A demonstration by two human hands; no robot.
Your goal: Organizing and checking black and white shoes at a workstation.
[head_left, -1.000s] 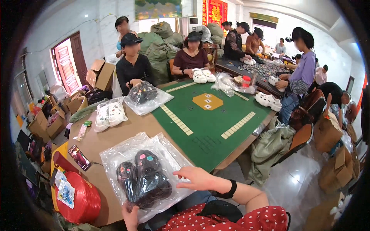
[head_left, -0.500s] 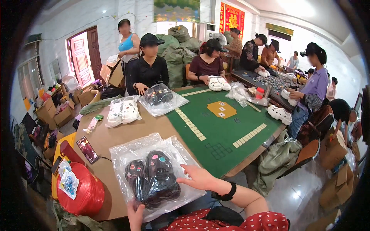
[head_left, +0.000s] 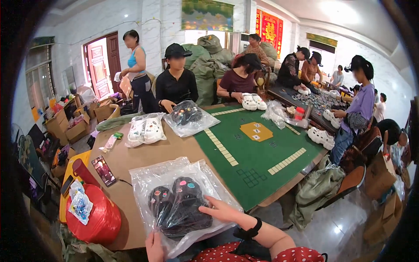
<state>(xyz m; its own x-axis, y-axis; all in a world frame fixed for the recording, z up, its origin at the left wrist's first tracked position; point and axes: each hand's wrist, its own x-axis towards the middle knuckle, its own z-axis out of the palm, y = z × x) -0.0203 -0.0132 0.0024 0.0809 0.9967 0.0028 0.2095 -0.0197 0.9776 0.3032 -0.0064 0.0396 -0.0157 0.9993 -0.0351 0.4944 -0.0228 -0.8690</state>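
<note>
A pair of black clogs with small coloured charms lies inside a clear plastic bag at the near edge of the table. My left hand pinches the bag's lower left border, thumb on top. Stretched fingers of my right hand rest on the bag over the right side of the clogs. Farther back lie bagged white clogs and another bagged black pair, which a person in black touches.
To the left stand a roll of red plastic twine and a phone with its cable. A green mat covers the table's right part, with loose white clogs at its edge. Several people work around the tables.
My right fingers have settled lower onto the bagged clogs. The view has shifted slightly, and the standing person at the back left has turned aside.
</note>
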